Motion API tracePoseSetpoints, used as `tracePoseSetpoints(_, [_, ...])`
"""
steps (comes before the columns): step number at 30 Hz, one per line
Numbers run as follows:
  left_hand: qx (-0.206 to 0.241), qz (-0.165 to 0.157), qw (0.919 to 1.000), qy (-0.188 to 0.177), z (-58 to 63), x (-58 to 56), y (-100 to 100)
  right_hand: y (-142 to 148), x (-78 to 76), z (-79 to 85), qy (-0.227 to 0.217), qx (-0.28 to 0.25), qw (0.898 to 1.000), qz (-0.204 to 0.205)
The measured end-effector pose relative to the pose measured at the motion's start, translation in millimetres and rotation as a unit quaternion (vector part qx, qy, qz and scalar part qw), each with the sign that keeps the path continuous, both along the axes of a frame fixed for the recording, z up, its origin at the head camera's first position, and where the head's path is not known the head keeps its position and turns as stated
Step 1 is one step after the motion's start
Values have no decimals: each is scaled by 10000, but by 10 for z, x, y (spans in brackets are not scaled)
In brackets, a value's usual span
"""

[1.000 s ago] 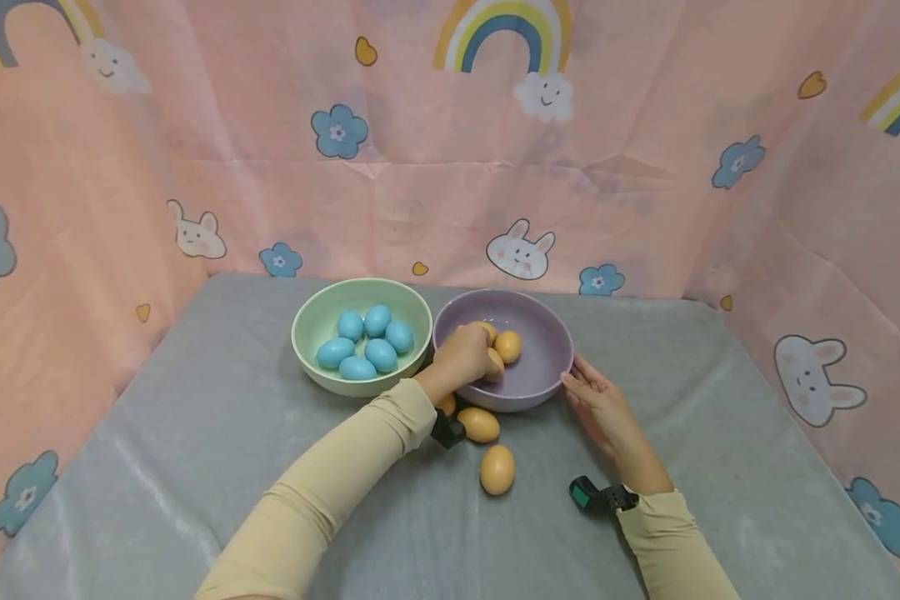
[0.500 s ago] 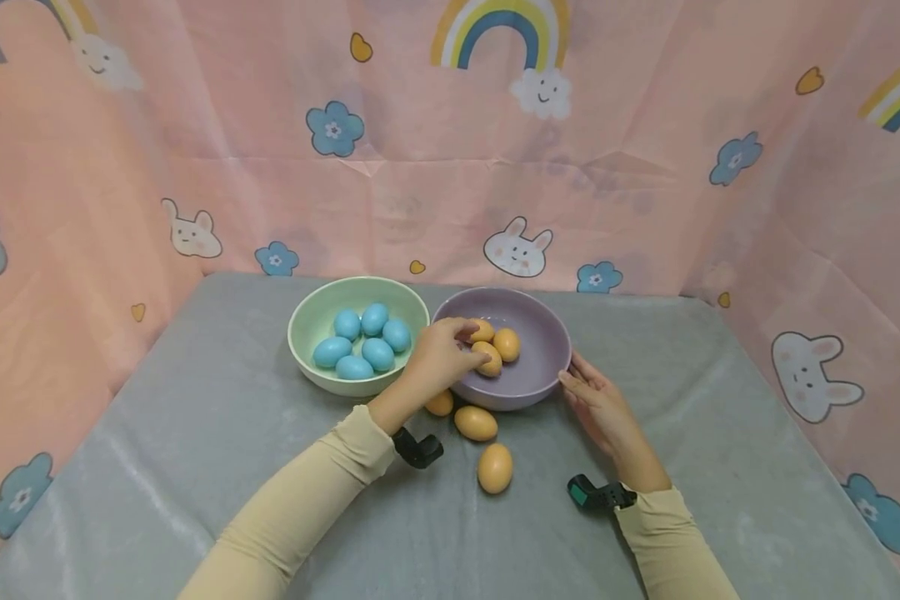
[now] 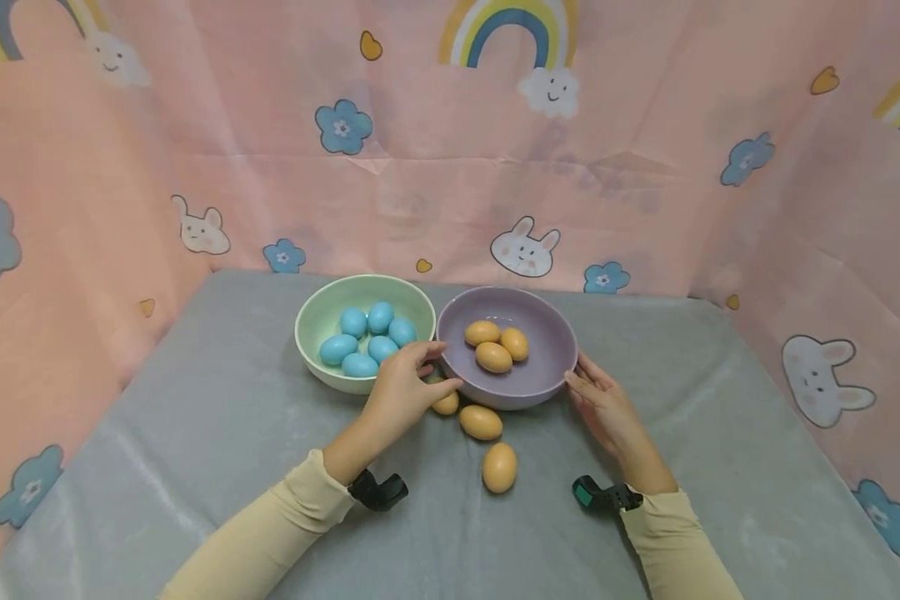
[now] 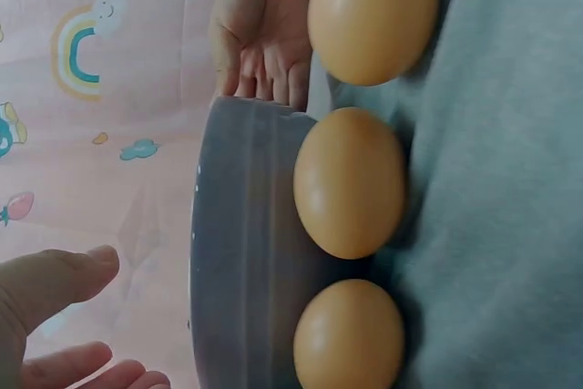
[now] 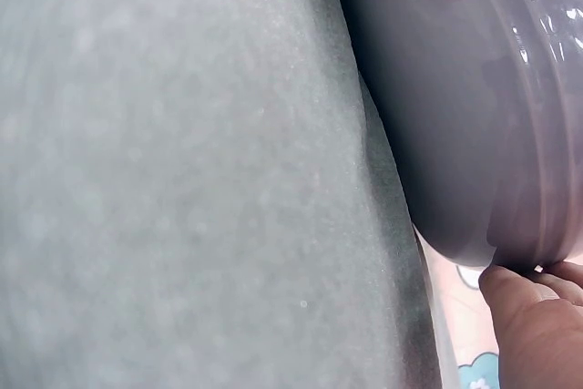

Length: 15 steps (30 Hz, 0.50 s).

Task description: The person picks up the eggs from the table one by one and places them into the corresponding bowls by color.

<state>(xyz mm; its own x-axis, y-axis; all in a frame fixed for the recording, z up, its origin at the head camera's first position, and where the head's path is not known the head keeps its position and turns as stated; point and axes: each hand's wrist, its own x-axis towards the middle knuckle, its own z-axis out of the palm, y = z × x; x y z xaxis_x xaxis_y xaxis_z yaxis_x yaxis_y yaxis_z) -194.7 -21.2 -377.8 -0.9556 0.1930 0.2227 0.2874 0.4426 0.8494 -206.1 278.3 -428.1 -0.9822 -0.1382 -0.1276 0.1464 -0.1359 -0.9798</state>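
My left hand (image 3: 401, 392) hovers with parted fingers and nothing held, in front of the gap between the bowls. Its thumb and fingers (image 4: 59, 284) show at the lower left of the left wrist view. Against the right side of the purple bowl (image 3: 547, 337) rests my right hand (image 3: 607, 417), its fingers fairly straight and touching the outer wall. Three brown eggs, one of them an egg (image 3: 493, 357) at the front, lie inside that bowl. On the cloth before it lie three more: one egg (image 3: 446, 405) partly behind my left hand, a middle egg (image 3: 482, 422), and a nearer egg (image 3: 499, 467).
A green bowl (image 3: 311, 333) with several blue eggs (image 3: 338, 349) stands at the left, close beside the purple one. Grey cloth (image 3: 195, 417) covers the table. A pink printed curtain (image 3: 420, 183) rises behind and along the sides.
My left hand has let go of a brown egg in the purple bowl and drawn back left, out of the bowl. The right hand stays at the bowl's side.
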Motion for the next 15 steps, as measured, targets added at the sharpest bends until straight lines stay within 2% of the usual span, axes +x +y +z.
tracePoseSetpoints(10, [-572,204,9980,-185,-129,104,-72,10,6,1,-7,4,10000,-25])
tracePoseSetpoints(15, [-798,229,9965,-64,-218,108,-52,14,10,-7,18,-7,10000,-10])
